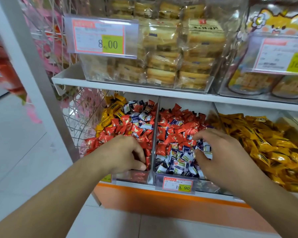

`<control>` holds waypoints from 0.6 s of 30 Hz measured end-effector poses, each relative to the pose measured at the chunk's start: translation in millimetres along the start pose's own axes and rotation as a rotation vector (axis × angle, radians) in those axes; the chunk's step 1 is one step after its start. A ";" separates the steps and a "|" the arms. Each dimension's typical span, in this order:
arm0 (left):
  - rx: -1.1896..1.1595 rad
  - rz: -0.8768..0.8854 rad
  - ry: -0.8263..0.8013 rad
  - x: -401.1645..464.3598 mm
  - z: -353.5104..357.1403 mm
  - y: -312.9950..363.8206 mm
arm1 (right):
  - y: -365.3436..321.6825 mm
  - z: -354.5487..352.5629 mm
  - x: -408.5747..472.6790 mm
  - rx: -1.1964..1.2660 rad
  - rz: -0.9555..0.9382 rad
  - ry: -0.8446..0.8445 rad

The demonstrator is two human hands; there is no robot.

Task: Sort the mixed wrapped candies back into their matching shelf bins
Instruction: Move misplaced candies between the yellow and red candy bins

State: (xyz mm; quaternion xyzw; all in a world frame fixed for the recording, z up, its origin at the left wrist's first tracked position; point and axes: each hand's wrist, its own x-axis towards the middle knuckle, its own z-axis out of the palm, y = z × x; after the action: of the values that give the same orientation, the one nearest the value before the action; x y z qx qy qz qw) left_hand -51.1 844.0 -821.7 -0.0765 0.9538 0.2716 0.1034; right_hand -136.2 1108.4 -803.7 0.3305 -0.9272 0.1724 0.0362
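Three clear bins sit on the lower shelf. The left bin (pixel 132 177) holds mostly red candies (pixel 113 129), with blue-and-white ones (pixel 141 117) and yellow ones (pixel 110 109) mixed in at the back. The middle bin (pixel 179 176) holds red candies (pixel 179 121) behind and blue-and-white candies (pixel 177 162) in front. The right bin holds yellow candies (pixel 268 143). My left hand (pixel 126 152) is in the left bin, fingers curled round red candies at the front. My right hand (pixel 218 153) hovers over the middle bin, fingers curled and pinching blue-and-white candies.
A clear divider (pixel 154 134) separates the left and middle bins. A price tag (pixel 178 184) hangs on the middle bin's front. The shelf above (pixel 110 85) carries clear boxes of wrapped biscuits (pixel 162 54). A wire basket (pixel 83 121) stands at the left.
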 end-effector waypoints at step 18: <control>-0.520 -0.051 0.475 -34.7 -38.5 10.5 | -1.2 -10.3 -4.6 0.063 -0.026 -0.004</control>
State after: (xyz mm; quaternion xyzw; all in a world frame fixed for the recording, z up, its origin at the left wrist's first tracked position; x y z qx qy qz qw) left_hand -25.6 835.3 -776.1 -0.1851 0.8479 0.4774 -0.1373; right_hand -132.3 1113.8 -794.5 0.3440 -0.9170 0.2002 0.0260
